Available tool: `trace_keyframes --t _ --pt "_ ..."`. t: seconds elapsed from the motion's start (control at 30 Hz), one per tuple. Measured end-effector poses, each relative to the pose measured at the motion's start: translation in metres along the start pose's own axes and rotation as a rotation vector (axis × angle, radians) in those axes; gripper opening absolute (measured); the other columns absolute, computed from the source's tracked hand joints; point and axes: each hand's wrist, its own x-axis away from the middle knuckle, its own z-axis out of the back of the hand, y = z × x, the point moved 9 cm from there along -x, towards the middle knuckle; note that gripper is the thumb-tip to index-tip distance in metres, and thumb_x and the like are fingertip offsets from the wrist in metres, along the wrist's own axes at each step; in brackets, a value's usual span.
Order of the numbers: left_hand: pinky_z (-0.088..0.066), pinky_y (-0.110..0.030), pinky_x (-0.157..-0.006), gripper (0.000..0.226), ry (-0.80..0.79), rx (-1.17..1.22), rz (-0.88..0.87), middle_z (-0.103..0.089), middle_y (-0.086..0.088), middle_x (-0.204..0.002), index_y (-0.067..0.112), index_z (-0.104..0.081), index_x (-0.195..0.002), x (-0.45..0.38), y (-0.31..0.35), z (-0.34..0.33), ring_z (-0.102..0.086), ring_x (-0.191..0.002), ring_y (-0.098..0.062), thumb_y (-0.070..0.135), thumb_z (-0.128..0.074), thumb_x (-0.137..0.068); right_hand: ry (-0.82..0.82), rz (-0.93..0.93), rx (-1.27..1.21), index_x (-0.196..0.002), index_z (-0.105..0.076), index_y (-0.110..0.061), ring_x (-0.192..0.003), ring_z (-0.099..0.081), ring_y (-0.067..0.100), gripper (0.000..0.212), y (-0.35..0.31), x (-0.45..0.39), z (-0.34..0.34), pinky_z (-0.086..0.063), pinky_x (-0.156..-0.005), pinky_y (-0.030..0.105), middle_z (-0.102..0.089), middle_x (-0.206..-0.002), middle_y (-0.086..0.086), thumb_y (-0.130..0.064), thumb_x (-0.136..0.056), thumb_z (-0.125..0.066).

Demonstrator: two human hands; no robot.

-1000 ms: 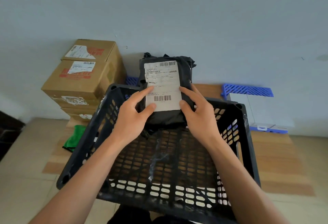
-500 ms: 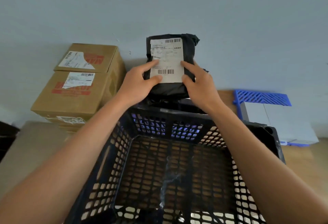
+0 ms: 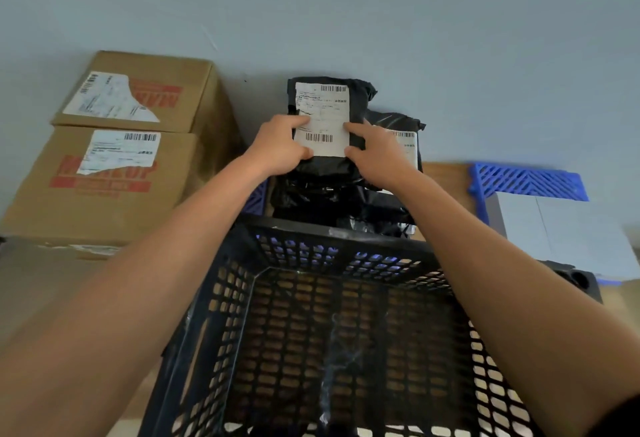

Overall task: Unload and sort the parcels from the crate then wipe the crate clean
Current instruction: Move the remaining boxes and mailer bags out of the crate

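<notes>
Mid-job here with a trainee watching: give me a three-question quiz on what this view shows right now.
1. True or false: the black crate shows no parcels inside.
2. Which holds the black parcel? A) left hand only B) right hand only C) both hands
3. Fill in: the two cardboard boxes stand to the ____ of the pile of black parcels.

Key: 1 true; 2 C; 3 left

Your black parcel [image 3: 329, 117]: white barcode label, print unreadable | lower cardboard box [image 3: 104, 180]: red letters, partly "…OP" | upper cardboard box [image 3: 138, 90]: red print half covered, unreadable
</notes>
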Motion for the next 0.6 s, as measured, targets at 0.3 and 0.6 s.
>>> trace_keyframes --t 0.3,0.6 --pt "-0.036 -0.033 -0.112 0.074 -0.176 -0.213 -0.035 -0.039 -0.007 -0.159 0.026 -0.025 -0.162 -0.010 -0.008 -0.026 -0.044 -0.139 -0.027 0.028 -0.065 -0.100 -0.079 -0.092 0.011 -0.155 -0.044 -0.027 -0.107 -0.065 0.019 0.053 0.029 -0.013 -0.013 -0.042 -0.065 0.004 -0.037 -0.163 0.002 -0.019 -0.104 -0.057" --pt "-0.046 -0.050 -0.105 0.061 -0.024 -0.438 -0.102 -0.047 -0.005 -0.144 0.024 -0.046 -0.151 0.006 0.008 -0.008 -0.047 -0.132 -0.029 0.041 -0.065 -0.095 -0.088 -0.079 0.060 -0.158 -0.038 -0.023 -0.123 -0.055 0.022 0.057 0.012 0.004 -0.008 -0.043 -0.090 0.025 -0.040 -0.160 0.001 -0.022 -0.103 -0.055"
